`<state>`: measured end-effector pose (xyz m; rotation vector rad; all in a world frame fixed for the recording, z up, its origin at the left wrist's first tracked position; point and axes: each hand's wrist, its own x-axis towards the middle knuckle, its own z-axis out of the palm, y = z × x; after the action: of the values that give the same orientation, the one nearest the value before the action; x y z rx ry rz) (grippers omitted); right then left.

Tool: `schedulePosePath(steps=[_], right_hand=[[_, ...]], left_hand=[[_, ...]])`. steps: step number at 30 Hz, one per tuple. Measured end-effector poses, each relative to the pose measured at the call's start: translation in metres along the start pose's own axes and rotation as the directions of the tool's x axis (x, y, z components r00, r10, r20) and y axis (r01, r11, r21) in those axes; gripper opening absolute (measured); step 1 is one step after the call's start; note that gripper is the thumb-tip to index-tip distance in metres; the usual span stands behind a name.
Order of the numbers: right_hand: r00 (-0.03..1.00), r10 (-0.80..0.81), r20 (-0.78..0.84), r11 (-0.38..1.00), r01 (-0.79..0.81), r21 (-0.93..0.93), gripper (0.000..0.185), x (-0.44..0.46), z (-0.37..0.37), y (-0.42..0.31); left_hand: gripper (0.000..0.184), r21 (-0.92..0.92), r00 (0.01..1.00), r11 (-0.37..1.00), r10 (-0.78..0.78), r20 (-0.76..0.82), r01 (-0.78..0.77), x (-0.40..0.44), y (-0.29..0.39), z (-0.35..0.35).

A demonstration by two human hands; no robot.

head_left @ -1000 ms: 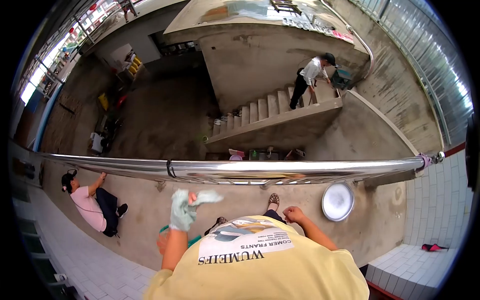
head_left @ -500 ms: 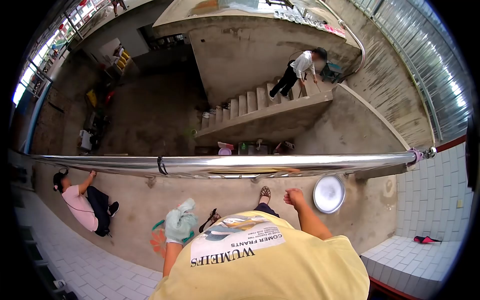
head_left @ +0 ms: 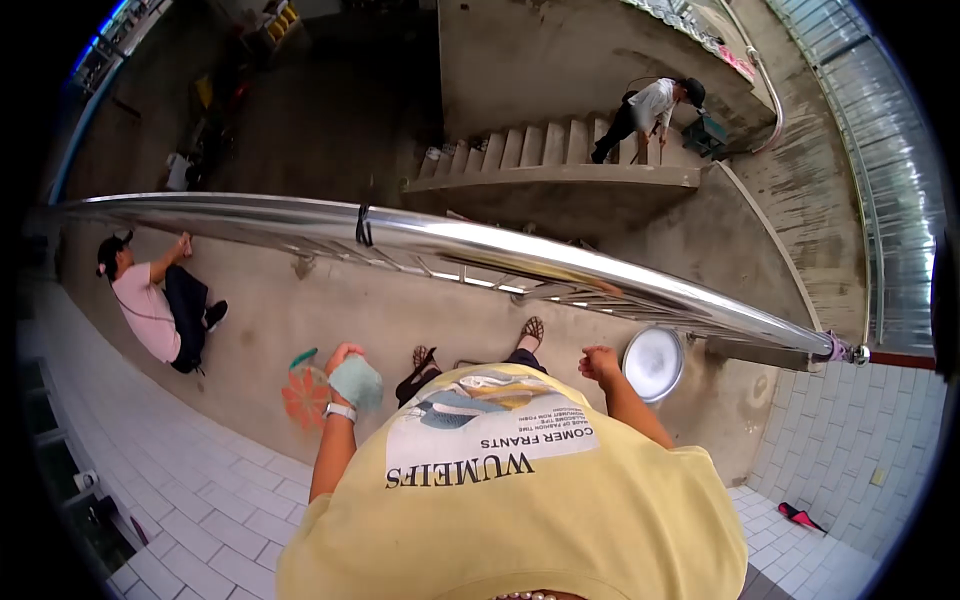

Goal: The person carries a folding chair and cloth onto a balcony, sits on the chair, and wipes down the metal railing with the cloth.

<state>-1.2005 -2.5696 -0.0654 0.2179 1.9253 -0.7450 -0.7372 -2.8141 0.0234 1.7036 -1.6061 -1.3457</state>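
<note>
My left hand (head_left: 343, 355), with a white band at the wrist, is closed around a pale green cloth (head_left: 357, 384) that hangs bunched in front of my body. An orange flower-shaped thing (head_left: 304, 396) and a green strip (head_left: 304, 357) show on the floor side of that hand. My right hand (head_left: 599, 364) is raised on the other side, its fingers curled in with nothing visible in them. Seen past it, a round pale metal basin (head_left: 653, 364) stands on the floor; the hand looks apart from it.
A shiny metal railing (head_left: 480, 240) crosses in front of me. Beyond it are concrete stairs (head_left: 520, 150) with a person (head_left: 650, 110) holding sticks. Another person in pink (head_left: 155, 305) crouches at left by the railing. A pink and black item (head_left: 800, 517) lies on white tiles at right.
My view has tilted down and rotated, so the railing now slants. The cloth is bunched smaller, and my left fingers now show above it. My right hand stays curled near the basin.
</note>
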Motion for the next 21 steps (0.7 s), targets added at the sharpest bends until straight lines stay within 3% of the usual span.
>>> schedulePosePath(steps=[1,3,4,6,9,13,15,17,18,20,21], right_hand=[[1.000,0.008,0.000,1.000,-0.008,-0.020,0.015,-0.001,0.001,-0.005],[1.000,-0.006,-0.018,1.000,0.006,0.002,0.015,-0.007,0.006,-0.014],[1.000,-0.027,-0.005,1.000,0.027,0.002,0.016,-0.012,0.011,-0.018],[0.996,-0.079,0.026,0.996,0.080,-0.028,0.018,-0.018,0.022,-0.026],[0.998,-0.060,0.038,0.995,0.062,-0.076,0.018,-0.032,0.056,-0.042],[0.985,-0.107,0.136,0.988,0.121,-0.094,0.018,-0.052,0.113,-0.046],[0.973,-0.132,0.188,0.980,0.157,-0.126,0.017,-0.059,0.139,-0.041],[0.953,-0.159,0.259,0.957,0.213,-0.196,0.017,-0.079,0.159,-0.037],[0.958,-0.148,0.246,0.955,0.203,-0.217,0.017,-0.085,0.165,-0.030],[0.899,-0.185,0.396,0.873,0.335,-0.353,0.015,-0.091,0.170,-0.019],[0.903,-0.177,0.391,0.865,0.332,-0.376,0.015,-0.092,0.169,-0.015]], left_hand=[[0.006,-0.008,0.999,1.000,-0.010,0.033,0.011,0.000,0.004,-0.003],[0.011,0.096,0.980,0.978,0.190,-0.051,-0.184,0.004,-0.011,-0.008],[0.011,0.095,0.985,0.983,0.162,-0.053,-0.156,0.003,-0.006,-0.010],[0.013,0.225,0.994,0.969,-0.106,0.022,0.099,-0.004,0.011,-0.016],[0.017,0.160,0.971,0.969,-0.208,0.119,0.188,-0.010,-0.016,-0.029],[0.016,0.166,0.956,0.982,-0.130,0.262,0.088,-0.023,-0.060,-0.065],[0.017,0.113,0.865,0.972,-0.234,0.445,0.205,-0.025,-0.103,-0.084],[0.018,0.182,0.744,0.939,-0.343,0.573,0.293,-0.023,-0.139,-0.099],[0.017,0.213,0.739,0.938,-0.347,0.577,0.274,-0.025,-0.154,-0.106],[0.017,0.222,0.729,0.937,-0.350,0.589,0.270,-0.035,-0.139,-0.102],[0.018,0.226,0.780,0.919,-0.394,0.487,0.323,-0.042,-0.083,-0.103]])
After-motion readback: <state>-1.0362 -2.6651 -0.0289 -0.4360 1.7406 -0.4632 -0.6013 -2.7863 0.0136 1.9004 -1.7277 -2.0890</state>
